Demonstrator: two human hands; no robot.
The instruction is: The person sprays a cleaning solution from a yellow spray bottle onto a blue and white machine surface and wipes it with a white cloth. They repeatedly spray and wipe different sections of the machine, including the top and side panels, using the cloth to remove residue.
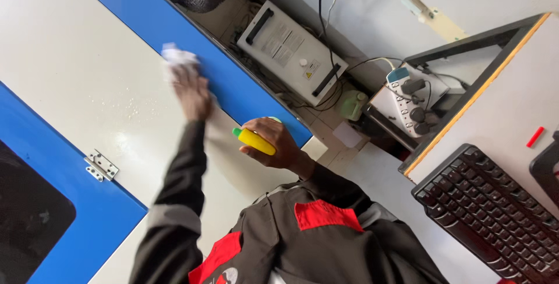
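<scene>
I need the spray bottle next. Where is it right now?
In the head view the yellow spray bottle is near the centre, gripped in the right hand, above the white machine panel near its blue edge strip.

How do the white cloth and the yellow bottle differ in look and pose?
The white cloth is crumpled and limp; the yellow bottle is rigid with a green tip. The cloth lies against the machine panel under the left hand; the bottle is gripped by the right hand, nearer the body. Each is in one hand.

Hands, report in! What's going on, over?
Left hand presses white cloth on white panel. Right hand grips yellow bottle. Nothing blocking.
</scene>
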